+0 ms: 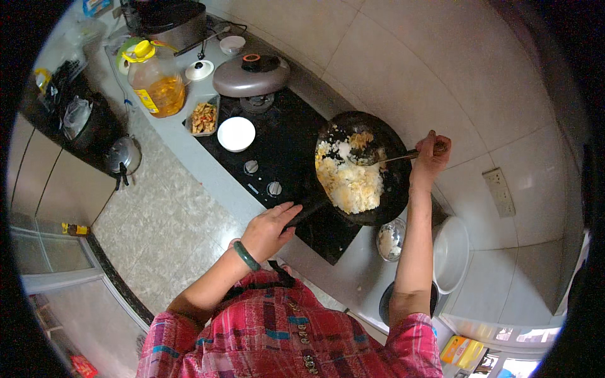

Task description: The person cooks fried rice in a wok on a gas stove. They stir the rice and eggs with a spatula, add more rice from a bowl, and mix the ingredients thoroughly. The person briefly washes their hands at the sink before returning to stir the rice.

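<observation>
A dark wok stands on the right of the black glass cooktop, holding white rice mixed with yellow bits. My left hand, with a green bangle at its wrist, grips the end of the wok's dark handle between thumb and fingers. On the wok's far right side, my right hand is closed around the handle of a metal ladle. The ladle's bowl lies in the rice, near a brownish clump. A white bowl sits left of the wok.
A lidded pan occupies the rear burner. Beside the cooktop are a plastic container of browned food pieces, an oil jug and a small white lid. A metal bowl and a large white basin stand near my right forearm.
</observation>
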`<state>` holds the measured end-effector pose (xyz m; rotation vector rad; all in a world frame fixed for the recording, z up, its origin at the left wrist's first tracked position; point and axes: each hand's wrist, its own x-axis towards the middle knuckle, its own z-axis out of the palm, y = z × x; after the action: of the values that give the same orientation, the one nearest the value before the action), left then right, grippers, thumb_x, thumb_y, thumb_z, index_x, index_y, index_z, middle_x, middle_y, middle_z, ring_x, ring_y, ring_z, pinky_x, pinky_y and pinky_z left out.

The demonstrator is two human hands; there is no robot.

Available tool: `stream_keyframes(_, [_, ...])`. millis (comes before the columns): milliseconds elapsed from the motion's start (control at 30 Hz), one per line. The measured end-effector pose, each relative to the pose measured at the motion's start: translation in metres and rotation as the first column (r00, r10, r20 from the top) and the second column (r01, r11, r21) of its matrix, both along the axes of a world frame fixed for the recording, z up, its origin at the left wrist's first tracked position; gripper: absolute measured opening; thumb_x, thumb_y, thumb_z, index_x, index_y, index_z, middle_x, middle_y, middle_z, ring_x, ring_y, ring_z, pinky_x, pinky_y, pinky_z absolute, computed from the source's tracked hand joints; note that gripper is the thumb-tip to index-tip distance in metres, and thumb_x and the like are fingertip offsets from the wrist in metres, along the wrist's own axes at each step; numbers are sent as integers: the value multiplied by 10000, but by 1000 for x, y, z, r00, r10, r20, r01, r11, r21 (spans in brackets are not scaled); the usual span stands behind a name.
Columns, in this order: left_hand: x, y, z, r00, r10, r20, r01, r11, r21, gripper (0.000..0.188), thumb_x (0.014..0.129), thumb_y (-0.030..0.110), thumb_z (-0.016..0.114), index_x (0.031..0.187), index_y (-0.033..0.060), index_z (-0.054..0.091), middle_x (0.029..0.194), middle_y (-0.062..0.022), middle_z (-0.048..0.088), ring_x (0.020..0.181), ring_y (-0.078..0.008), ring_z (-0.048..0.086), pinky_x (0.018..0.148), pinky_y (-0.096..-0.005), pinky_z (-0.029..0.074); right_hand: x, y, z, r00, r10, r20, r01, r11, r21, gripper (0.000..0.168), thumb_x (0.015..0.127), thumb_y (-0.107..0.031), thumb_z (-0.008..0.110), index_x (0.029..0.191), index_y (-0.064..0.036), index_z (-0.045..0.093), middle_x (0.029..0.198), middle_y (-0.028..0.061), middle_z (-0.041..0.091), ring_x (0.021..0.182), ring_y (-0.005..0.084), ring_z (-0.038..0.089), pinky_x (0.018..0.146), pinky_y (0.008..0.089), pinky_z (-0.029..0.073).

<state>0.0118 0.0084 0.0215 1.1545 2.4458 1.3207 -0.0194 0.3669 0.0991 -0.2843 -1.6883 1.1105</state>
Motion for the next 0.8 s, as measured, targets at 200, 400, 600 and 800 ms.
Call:
stream_keyframes(200, [2, -2, -5, 1000, 11, -9, -11, 1000, 25, 485, 764, 71, 627, 1236, 63, 515, 1217, -185, 543, 1024, -361, 573, 856, -389, 495, -2, -8, 39, 999, 25, 46, -22, 997, -68, 182, 916, -160, 577, 826, -76, 444, 623, 4, 440, 574, 99, 409, 546, 286, 368])
stream_keyframes(400, [2, 0, -4, 1000, 19, -16, -19, 1000, 17, 467, 773, 80, 621, 1228, 53, 519, 1212, -187, 546, 1029, -359, 571, 868, -392, 489, -4, -10, 21, 1000, 9, 8, -9, 998, -58, 159, 904, -131, 578, 849, -76, 440, 624, 20, 480, 576, 101, 456, 522, 256, 379])
stream_keyframes(600, [5, 0, -5, 1000, 3, -22, -3, 1000, 6, 473, 773, 97, 616, 1232, 48, 517, 1215, -193, 544, 1056, -352, 560, 883, -392, 479, 2, -14, 13, 997, 73, 11, -72, 994, -85, 151, 926, -138, 551, 836, -84, 444, 641, 16, 465, 590, 110, 434, 565, 287, 389])
stream_keyframes(800, [3, -1, -10, 1000, 17, -22, -17, 1000, 18, 462, 781, 102, 606, 1231, 46, 521, 1228, -192, 539, 1076, -346, 552, 897, -392, 472, 31, -25, 39, 996, 42, 77, -34, 994, -101, 176, 894, -137, 592, 832, -63, 444, 608, 24, 481, 536, 116, 459, 499, 271, 386])
